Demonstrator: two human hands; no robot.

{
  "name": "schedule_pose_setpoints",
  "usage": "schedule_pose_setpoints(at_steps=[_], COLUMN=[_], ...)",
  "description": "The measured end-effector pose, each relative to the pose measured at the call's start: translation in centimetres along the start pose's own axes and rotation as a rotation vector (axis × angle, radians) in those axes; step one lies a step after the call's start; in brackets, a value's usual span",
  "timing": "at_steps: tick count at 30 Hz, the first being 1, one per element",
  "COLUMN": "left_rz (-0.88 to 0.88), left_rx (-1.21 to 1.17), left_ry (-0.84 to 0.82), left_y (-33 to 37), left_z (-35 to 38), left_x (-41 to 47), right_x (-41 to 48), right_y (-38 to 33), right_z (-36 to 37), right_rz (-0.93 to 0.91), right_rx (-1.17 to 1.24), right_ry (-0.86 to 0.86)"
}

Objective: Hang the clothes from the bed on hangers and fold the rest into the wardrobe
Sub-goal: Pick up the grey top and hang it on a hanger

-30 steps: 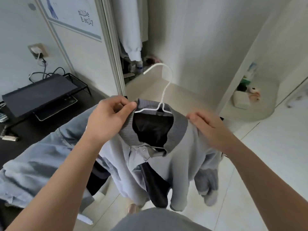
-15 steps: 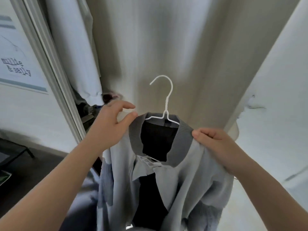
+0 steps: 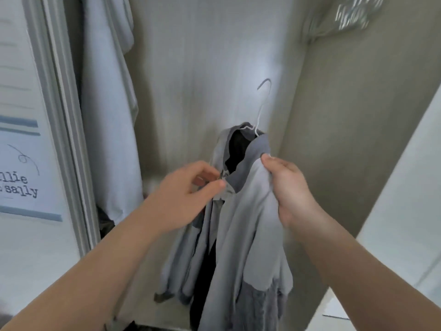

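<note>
The jacket (image 3: 250, 223) is pale blue-grey with a darker grey ribbed collar, a black lining showing at the neck and darker grey fabric at its lower end. It hangs loosely from a white wire hanger (image 3: 263, 103), turned partly sideways, its front open and its folds falling straight down. The hanger's hook stands above the collar, tilted and free in the air.

The right hand (image 3: 288, 187) grips the jacket at the shoulder just right of the collar, fingers curled into a bunch of cloth with the thumb on top. The left hand (image 3: 181, 197) is at the jacket's front edge just below the collar, where thumb and forefinger pinch the cloth; the other fingers are curled in behind.

Behind the jacket is the open wardrobe (image 3: 202, 80), its pale back panel bare. Inside it, left of the jacket, hangs a long pale garment (image 3: 107, 115), with something dark and unclear below it. Further left of the jacket are the wardrobe's door edge (image 3: 64, 139) and a poster (image 3: 19, 175) with blurred lettering.
</note>
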State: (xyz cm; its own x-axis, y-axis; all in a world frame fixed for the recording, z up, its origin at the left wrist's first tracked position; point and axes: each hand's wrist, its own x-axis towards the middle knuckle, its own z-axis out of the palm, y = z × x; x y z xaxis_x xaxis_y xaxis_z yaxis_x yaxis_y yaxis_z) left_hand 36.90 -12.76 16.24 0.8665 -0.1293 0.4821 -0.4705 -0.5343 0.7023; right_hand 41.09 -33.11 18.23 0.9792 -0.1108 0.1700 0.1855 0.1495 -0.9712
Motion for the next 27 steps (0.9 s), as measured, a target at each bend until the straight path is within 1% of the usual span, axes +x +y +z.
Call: schedule_pose_setpoints(at_steps=[4, 6, 8, 11, 14, 16, 22, 24, 27], left_rz=[0.037, 0.047, 0.072, 0.105, 0.093, 0.094, 0.158, 0.163, 0.147], left_rx=[-0.008, 0.011, 0.032, 0.075, 0.213, 0.331, 0.656, 0.726, 0.832], left_ry=[0.006, -0.003, 0.004, 0.054, 0.153, 0.219, 0.388, 0.424, 0.429], left_y=[1.6, 2.5, 3.4, 4.6, 5.3, 5.6, 6.9, 7.4, 8.1], left_z=[-3.1, -4.5, -5.8, -7.8, -10.2, -11.9, -16.0, -16.9, -17.6], left_x=[2.1, 3.4, 4.7, 7.0, 10.1, 12.3, 19.1, 21.2, 23.9], right_x=[3.1, 4.5, 6.1, 8.8, 11.7, 13.8, 19.1, 20.9, 23.5], right_y=[-4.6, -7.3, -9.7, -13.4, -17.0, -19.2, -25.5, -27.3, -29.4], right_z=[5.9, 8.5, 11.0, 14.1, 16.7, 18.3, 21.9, 22.7, 23.7], right_rz=[-0.202, -0.251, -0.315, -0.436, -0.543, -0.582, -0.727, -0.762, -0.777], right_rx=[0.004, 0.053, 0.054, 0.014, -0.053, -0.068, -0.108, -0.131, -0.159], right_ry=[-0.039, -0.128, -0.205, -0.251, -0.255, -0.271, -0.262, -0.248, -0.199])
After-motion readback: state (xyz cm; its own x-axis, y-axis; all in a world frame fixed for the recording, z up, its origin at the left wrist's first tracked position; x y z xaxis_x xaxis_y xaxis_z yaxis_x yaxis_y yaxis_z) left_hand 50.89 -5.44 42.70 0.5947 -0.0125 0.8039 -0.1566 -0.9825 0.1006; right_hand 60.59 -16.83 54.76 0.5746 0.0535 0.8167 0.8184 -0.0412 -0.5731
